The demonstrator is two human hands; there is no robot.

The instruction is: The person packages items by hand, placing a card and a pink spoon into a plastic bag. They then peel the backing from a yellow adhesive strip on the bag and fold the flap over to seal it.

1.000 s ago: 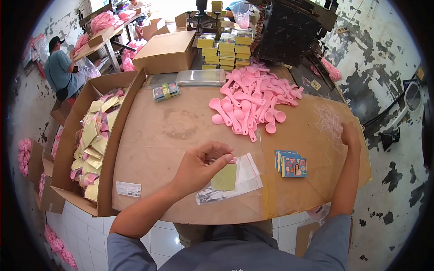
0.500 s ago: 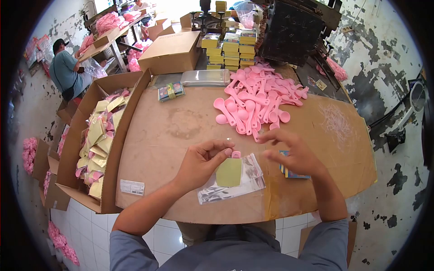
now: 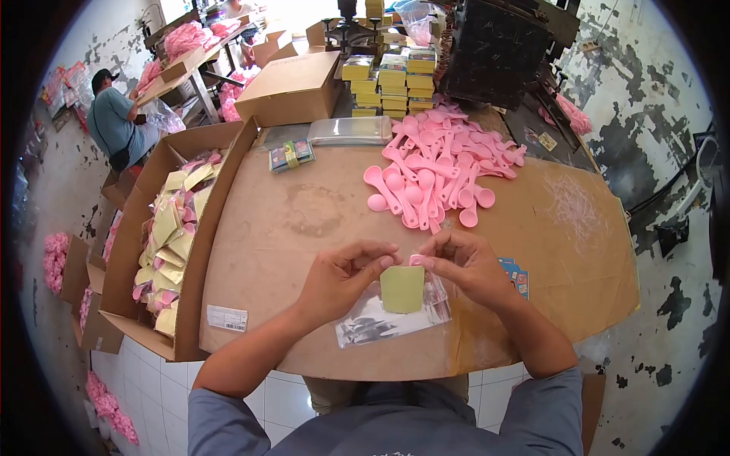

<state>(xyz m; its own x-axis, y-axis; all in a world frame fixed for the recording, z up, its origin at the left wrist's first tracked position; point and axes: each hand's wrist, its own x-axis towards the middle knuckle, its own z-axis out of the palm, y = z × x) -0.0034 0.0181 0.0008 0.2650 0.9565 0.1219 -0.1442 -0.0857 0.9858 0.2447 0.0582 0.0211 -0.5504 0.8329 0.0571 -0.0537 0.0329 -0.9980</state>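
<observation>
A pale yellow card (image 3: 402,291) stands out in front of me, seemingly inside a clear plastic bag whose edges are hard to make out. My left hand (image 3: 346,277) is closed in a pinch at the card's upper left corner, apparently on the bag's edge. At the upper right corner, my right hand (image 3: 465,267) pinches the end of a pink measuring spoon (image 3: 416,260); the rest of the spoon is hidden. Beneath lie more flat clear plastic bags (image 3: 380,328). Partly behind my right forearm are blue printed cards (image 3: 519,278).
Pink spoons (image 3: 433,167) are heaped at the table's far side. An open carton (image 3: 194,281) of filled packets stands left. Behind are a banded card bundle (image 3: 291,155), a stack of clear bags (image 3: 348,131), a closed box (image 3: 289,87) and card stacks (image 3: 393,80). A person (image 3: 114,121) sits far left.
My right hand has come left and down from beside the spoon heap and now pinches the pink spoon end. The yellow card has shifted slightly right; my left hand stays pinched beside it.
</observation>
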